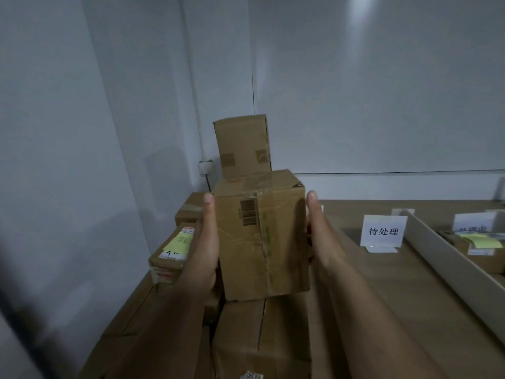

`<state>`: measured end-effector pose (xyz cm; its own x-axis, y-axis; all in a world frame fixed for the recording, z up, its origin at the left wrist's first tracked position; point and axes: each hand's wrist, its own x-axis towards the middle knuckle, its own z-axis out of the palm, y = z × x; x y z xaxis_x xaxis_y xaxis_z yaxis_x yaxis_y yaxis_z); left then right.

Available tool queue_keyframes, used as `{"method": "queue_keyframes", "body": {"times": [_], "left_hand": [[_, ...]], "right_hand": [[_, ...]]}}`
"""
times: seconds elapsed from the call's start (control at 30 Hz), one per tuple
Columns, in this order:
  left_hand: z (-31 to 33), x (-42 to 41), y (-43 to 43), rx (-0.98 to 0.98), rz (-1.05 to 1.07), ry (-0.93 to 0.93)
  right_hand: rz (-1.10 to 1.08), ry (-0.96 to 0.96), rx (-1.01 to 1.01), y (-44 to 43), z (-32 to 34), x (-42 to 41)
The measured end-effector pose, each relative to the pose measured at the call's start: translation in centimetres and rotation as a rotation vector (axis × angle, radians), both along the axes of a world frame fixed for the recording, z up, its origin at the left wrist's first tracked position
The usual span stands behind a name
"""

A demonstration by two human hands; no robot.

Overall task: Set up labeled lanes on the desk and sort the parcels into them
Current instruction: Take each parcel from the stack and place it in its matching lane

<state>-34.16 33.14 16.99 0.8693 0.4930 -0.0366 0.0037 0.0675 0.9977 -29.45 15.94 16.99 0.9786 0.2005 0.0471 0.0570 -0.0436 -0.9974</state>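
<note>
Cardboard parcel point(259, 242) is held upright above more stacked boxes point(259, 337), clamped between both palms. The left hand point(203, 242) grips its left side and the right hand point(319, 233) its right side. Each thumb lies straight up along a front edge; the other fingers are hidden behind it. A smaller carton point(241, 146) stands on top of the parcel. To its left lies a parcel with a yellow note point(172, 250). To its right, on the desk point(382, 296), stands a label card point(382, 231) reading 待处理, with a white divider point(442, 255) beyond.
</note>
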Motion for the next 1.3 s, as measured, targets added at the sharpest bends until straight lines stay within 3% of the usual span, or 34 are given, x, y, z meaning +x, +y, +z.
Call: {"method": "queue_keyframes", "body": {"times": [0.23, 0.47, 0.57, 0.77, 0.97, 1.3], "left_hand": [[2.7, -0.2, -0.2, 0.024, 0.001, 0.038], [2.4, -2.0, -0.9, -0.083, -0.148, -0.073], [1.8, -1.7, -0.5, 0.007, -0.147, -0.115], [0.4, -1.6, -1.1, 0.087, -0.152, 0.015], [-2.2, -1.8, -1.7, -0.025, -0.053, 0.125], [-2.6, -1.4, -1.8, 0.018, -0.008, 0.094]], "right_hand": [[-0.006, -0.103, 0.026, 0.4, 1.5, -0.8], [-0.133, -0.08, 0.071, -1.2, 3.0, -0.8], [-0.142, -0.089, 0.06, -1.2, 2.0, -0.2], [-0.079, -0.025, -0.031, -0.9, -0.6, -0.9], [-0.01, 0.056, -0.051, -1.7, -2.2, -1.5], [-0.02, 0.015, -0.133, -1.0, -2.3, -0.9]]}}
